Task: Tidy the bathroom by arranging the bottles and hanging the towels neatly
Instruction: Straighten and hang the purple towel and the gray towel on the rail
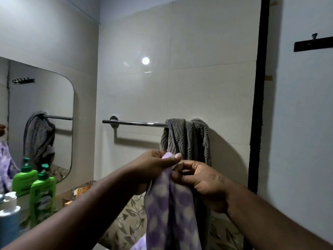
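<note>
A purple and white checked towel (170,208) hangs down from both my hands in front of the wall. My left hand (156,165) pinches its top edge between thumb and fingers. My right hand (200,181) grips the same edge just to the right. Behind them a chrome towel rail (135,123) runs along the tiled wall. A grey textured towel (187,139) is bunched over the rail's right end. A green pump bottle (42,193) stands at the lower left, with a blue bottle with a white cap (9,217) in front of it.
A mirror (54,98) on the left wall reflects the rail, the grey towel and the green bottle. A black door frame (258,87) runs down the right side. A dark hook bar (313,44) sits high on the right wall. Leaf-patterned tiles (126,222) line the lower wall.
</note>
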`<state>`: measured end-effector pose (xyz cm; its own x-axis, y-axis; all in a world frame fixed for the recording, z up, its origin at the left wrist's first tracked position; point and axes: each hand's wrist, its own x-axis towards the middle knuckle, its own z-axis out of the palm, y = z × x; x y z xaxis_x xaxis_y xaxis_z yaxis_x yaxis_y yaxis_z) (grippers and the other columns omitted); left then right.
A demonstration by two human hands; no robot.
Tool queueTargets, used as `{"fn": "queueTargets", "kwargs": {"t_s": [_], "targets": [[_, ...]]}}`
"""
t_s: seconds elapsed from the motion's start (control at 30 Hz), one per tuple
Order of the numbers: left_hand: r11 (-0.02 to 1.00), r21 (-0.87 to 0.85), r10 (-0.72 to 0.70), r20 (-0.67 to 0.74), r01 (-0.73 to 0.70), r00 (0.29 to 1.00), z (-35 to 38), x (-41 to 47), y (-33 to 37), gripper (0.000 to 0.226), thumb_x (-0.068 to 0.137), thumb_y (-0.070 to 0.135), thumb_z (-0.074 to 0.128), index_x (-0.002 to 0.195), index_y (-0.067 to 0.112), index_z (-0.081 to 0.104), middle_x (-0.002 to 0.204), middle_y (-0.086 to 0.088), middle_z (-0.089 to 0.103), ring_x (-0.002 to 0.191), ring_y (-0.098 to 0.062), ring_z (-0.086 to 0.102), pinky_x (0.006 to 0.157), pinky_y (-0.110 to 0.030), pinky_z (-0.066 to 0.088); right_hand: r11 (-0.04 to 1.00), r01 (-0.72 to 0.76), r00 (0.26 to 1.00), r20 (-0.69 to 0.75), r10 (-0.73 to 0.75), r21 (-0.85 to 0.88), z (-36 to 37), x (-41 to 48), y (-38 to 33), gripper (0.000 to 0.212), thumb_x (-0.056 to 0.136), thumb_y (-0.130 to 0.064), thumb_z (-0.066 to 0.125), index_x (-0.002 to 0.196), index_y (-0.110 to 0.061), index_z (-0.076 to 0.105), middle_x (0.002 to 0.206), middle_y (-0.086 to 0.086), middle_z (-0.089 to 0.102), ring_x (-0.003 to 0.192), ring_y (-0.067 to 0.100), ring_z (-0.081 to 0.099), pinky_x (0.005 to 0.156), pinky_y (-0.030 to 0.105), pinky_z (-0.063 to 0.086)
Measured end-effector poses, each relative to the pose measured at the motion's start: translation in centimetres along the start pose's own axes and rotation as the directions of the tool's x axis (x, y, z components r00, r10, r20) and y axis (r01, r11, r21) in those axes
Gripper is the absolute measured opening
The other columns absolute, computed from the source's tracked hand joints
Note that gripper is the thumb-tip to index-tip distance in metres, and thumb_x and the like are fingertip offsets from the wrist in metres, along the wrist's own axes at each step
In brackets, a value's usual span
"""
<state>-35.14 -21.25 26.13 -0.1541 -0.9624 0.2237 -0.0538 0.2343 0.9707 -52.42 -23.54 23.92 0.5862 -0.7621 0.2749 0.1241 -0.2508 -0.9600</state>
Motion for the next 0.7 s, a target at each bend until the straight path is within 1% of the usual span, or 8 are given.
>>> {"fn": "queueTargets", "kwargs": {"t_s": [0.07,0.13,0.23,0.33,0.43,0.53,0.67,0.7], "targets": [[0.997,-0.081,-0.001,0.048,0.005,0.999,-0.5,-0.5,0.2,0.036,0.085,0.017,0.072,0.11,-0.007,0.064,0.102,-0.029,0.063,0.088,-0.032,0.063,0.08,-0.04,0.055,0.999,0.032,0.993,-0.11,-0.032,0.002,-0.4,0.2,0.4,0.016,0.079,-0.012,0.075,0.083,-0.002,0.063,0.088,0.018,0.068,0.078,0.022,0.062,0.074,0.033,0.055],[0.997,-0.072,-0.011,0.008,0.012,1.0,-1.2,-0.8,0.5,0.035,0.09,0.0,0.067,0.12,-0.013,0.059,0.106,-0.03,0.064,0.088,-0.032,0.064,0.081,-0.041,0.056,0.999,0.035,0.978,-0.205,-0.03,0.021,-1.2,0.2,0.9,0.014,0.078,-0.011,0.077,0.081,-0.006,0.064,0.082,0.014,0.069,0.071,0.017,0.062,0.066,0.026,0.055],[0.999,0.011,-0.039,-0.032,0.039,0.999,-1.7,-1.1,0.6,0.013,0.091,-0.004,0.065,0.104,-0.008,0.063,0.085,-0.019,0.068,0.068,-0.021,0.066,0.063,-0.031,0.062,1.0,0.028,0.96,-0.28,-0.027,-0.001,-2.6,0.6,1.3,0.01,0.084,-0.001,0.074,0.081,-0.006,0.066,0.076,0.01,0.066,0.067,0.012,0.06,0.061,0.017,0.052],[0.996,0.037,-0.081,-0.043,0.082,0.996,-2.0,-1.1,0.2,0.005,0.091,0.004,0.069,0.093,0.001,0.066,0.076,-0.014,0.067,0.063,-0.02,0.065,0.061,-0.032,0.063,0.999,-0.004,0.946,-0.323,-0.012,-0.049,-3.2,0.8,1.4,0.01,0.086,0.0,0.074,0.081,-0.005,0.067,0.074,0.013,0.057,0.063,0.01,0.052,0.056,0.013,0.047],[0.998,-0.007,-0.065,-0.114,0.065,0.991,-1.8,-0.3,-0.6,0.01,0.091,0.01,0.071,0.084,0.003,0.071,0.072,-0.012,0.069,0.058,-0.018,0.065,0.056,-0.028,0.059,0.99,-0.031,0.91,-0.413,-0.029,-0.136,-3.3,1.2,1.4,0.01,0.084,-0.002,0.077,0.078,-0.005,0.069,0.066,0.01,0.057,0.056,0.01,0.051,0.052,0.017,0.047],[0.991,-0.122,-0.073,-0.216,0.047,0.974,-0.9,0.8,-2.3,0.011,0.09,0.007,0.073,0.084,-0.002,0.073,0.075,-0.018,0.07,0.057,-0.022,0.066,0.057,-0.03,0.061,0.976,-0.017,0.844,-0.527,-0.102,-0.215,-3.1,1.5,0.9,0.011,0.081,-0.008,0.082,0.078,-0.004,0.072,0.067,0.009,0.069,0.061,0.016,0.062,0.061,0.029,0.056],[0.973,-0.224,-0.121,-0.264,0.062,0.957,0.8,2.5,-4.5,0.009,0.091,0.002,0.072,0.089,-0.007,0.07,0.061,-0.013,0.067,0.046,-0.016,0.061,0.051,-0.028,0.058,0.946,-0.044,0.829,-0.54,-0.145,-0.321,-1.3,2.2,0.6,0.019,0.073,-0.016,0.09,0.074,-0.006,0.073,0.065,0.006,0.076,0.055,0.011,0.069,0.052,0.026,0.056],[0.968,-0.244,-0.132,-0.277,0.063,0.952,1.2,2.8,-4.9,0.006,0.092,0.0,0.07,0.088,-0.005,0.069,0.059,-0.012,0.065,0.045,-0.016,0.059,0.05,-0.028,0.057,0.938,-0.06,0.829,-0.54,-0.144,-0.343,-0.9,2.4,0.9,0.021,0.072,-0.017,0.09,0.075,-0.005,0.073,0.067,0.007,0.076,0.057,0.013,0.07,0.053,0.028,0.059]]}}
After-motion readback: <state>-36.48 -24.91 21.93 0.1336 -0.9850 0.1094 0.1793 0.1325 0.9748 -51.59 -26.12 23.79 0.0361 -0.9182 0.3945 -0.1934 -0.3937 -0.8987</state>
